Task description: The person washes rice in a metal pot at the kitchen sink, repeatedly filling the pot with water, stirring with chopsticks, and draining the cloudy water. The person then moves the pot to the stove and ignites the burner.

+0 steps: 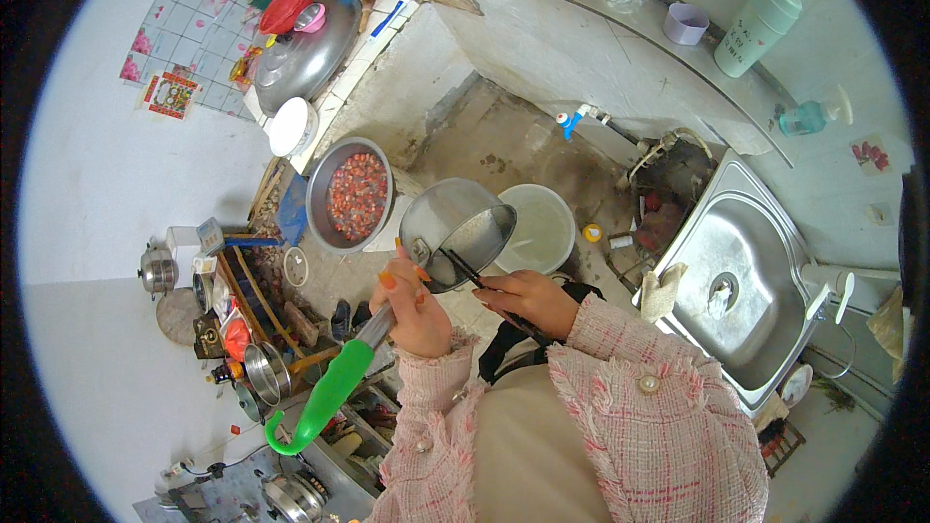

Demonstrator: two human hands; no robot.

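My left hand [418, 309] grips a large stainless steel ladle [450, 218] by the metal neck of its handle, just above the green plastic grip [330, 388]. The ladle's bowl is tilted on its side, mouth facing right. Dark chopsticks [463, 269] are held in my right hand [534, 301], and their tips reach to the ladle's mouth. Past the ladle, on the right, a white tub [541, 225] of cloudy water is partly hidden by it. To the left, a grey basin [314, 200] holds many small chopped red pieces.
A steel sink [748, 247] with a cloth [662, 290] on its rim stands at right. A blue-handled tap [570, 123] juts from the wall. At upper left, a tiled stove top bears a big metal lid [309, 62] and a white bowl [293, 125]. Cookware crowds the lower left.
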